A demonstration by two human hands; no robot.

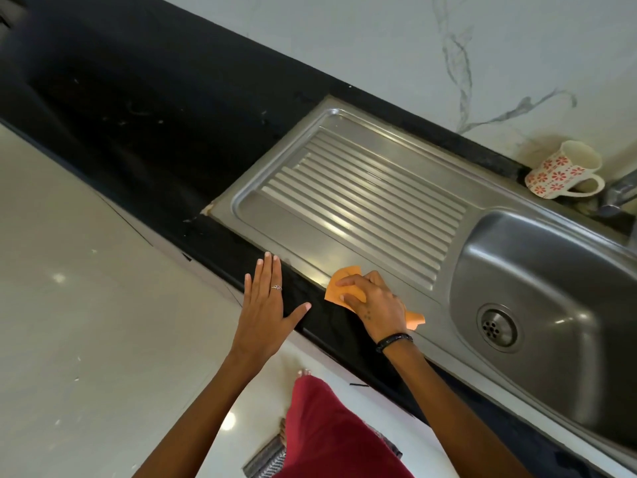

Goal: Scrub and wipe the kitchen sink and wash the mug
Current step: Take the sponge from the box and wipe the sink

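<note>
I am standing at a long black surface (144,108) that is running along a pale marbled wall (379,39), with a shiny light floor (69,305) showing below its front edge. A steel sink (448,270) is sitting set into the surface, its ribbed drainboard (355,198) lying to the left of the deep basin (548,274), and the round drain (498,327) is showing in the basin's bottom. My red garment (331,439) is hanging below me. My left hand (263,307) is lying flat and spread wide, gripping nothing, over the front edge of the surface just beside the drainboard's near corner. My right hand (372,300) is pressing down, fingers curled, on an orange cloth (344,286) at the front rim of the drainboard, a corner of the cloth poking out on the wrist side. The mug (560,170), white with red flowers, is standing behind the sink against the wall, well apart from both hands, its handle pointing toward the tap (620,191).
</note>
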